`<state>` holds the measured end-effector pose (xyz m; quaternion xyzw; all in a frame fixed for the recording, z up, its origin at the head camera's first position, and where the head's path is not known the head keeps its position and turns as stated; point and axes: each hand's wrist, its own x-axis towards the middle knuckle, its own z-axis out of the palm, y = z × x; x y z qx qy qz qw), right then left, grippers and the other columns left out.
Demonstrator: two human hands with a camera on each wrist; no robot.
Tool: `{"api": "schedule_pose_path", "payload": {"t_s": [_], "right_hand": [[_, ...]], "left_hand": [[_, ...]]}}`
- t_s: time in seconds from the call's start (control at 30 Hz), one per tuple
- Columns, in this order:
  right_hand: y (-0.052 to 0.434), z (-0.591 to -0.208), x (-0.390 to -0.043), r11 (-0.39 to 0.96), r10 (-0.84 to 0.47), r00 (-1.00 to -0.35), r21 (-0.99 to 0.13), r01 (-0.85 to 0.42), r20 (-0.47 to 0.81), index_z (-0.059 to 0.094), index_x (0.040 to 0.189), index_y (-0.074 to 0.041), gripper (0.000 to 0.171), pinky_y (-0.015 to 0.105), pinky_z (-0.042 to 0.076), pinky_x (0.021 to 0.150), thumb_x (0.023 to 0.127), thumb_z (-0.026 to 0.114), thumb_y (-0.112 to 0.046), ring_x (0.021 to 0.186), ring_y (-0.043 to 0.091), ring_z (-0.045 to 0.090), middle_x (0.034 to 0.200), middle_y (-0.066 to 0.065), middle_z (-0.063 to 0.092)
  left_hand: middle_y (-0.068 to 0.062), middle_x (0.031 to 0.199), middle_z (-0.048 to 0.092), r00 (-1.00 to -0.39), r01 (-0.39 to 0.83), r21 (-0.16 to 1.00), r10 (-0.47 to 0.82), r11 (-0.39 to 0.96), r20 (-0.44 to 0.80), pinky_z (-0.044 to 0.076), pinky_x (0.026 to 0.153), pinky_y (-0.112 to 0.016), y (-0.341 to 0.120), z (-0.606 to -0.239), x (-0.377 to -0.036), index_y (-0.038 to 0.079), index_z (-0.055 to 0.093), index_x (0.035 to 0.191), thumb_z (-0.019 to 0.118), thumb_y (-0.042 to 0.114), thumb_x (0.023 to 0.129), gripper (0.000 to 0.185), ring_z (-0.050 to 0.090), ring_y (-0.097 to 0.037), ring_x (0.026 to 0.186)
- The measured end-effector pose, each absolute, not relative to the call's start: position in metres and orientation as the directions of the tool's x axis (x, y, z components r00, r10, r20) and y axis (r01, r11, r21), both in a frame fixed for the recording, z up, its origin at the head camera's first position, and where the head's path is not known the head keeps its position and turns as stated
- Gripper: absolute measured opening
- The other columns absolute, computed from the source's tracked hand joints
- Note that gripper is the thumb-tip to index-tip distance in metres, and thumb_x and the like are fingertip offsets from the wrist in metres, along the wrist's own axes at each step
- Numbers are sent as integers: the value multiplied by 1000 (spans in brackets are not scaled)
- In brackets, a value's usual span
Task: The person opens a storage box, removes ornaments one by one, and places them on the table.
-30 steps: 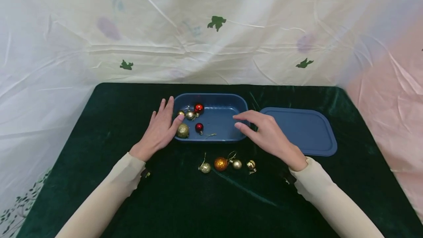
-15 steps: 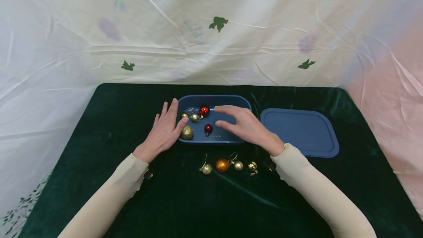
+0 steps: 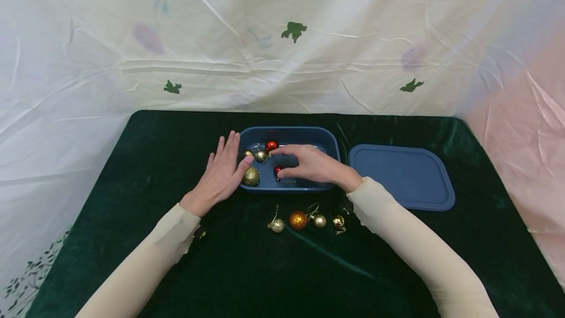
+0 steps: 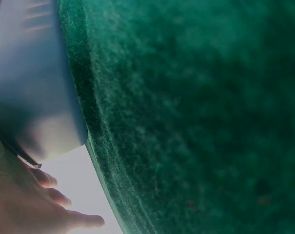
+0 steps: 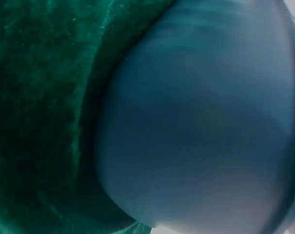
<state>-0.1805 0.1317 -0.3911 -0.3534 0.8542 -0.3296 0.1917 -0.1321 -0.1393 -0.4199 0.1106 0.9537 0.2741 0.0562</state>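
Right hand (image 3: 315, 167) has moved left into the box (image 3: 328, 137), grip now pinching the red bauble (image 3: 277, 170). Left hand (image 3: 220, 176), fingers straight, steadies the box's left wall on the desk (image 3: 154, 151).

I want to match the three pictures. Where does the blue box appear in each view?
Head: the box lies at centre, between both hands.
Left wrist: its blurred wall fills the upper left.
Right wrist: its blurred wall fills the centre and right.
Shared landmark: the green cloth, beside the box in every view.
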Motion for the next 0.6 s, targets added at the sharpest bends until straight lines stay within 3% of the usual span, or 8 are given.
{"api": "schedule_pose_path", "payload": {"t_s": [0.13, 0.3, 0.6], "right_hand": [[127, -395, -184, 543, -745, -654, -689, -481, -131, 55, 150, -18, 58, 50, 36, 119, 98, 72, -35, 144, 27, 46, 155, 8, 52], [122, -399, -186, 535, -762, -632, -686, -493, -140, 57, 148, -15, 54, 48, 38, 117, 98, 71, -31, 141, 26, 49, 152, 8, 55], [112, -402, -186, 522, -776, -612, -697, -491, -150, 60, 145, -12, 49, 44, 43, 113, 99, 71, -26, 135, 23, 55, 147, 8, 59]], "left_hand": [[-13, 174, -4, -969, 177, 540, 242, 823, -52, 7, 119, -73, -139, -420, -133, 9, 1, 167, 22, 66, 106, 86, -7, -38, 158], [-13, 174, -4, -969, 176, 545, 243, 820, -52, 8, 119, -73, -139, -420, -133, 9, 1, 167, 28, 58, 109, 81, -7, -39, 158], [-12, 174, -6, -968, 166, 552, 241, 817, -65, 6, 119, -73, -140, -419, -132, 10, -1, 167, 26, 61, 108, 83, -9, -38, 158]]}}
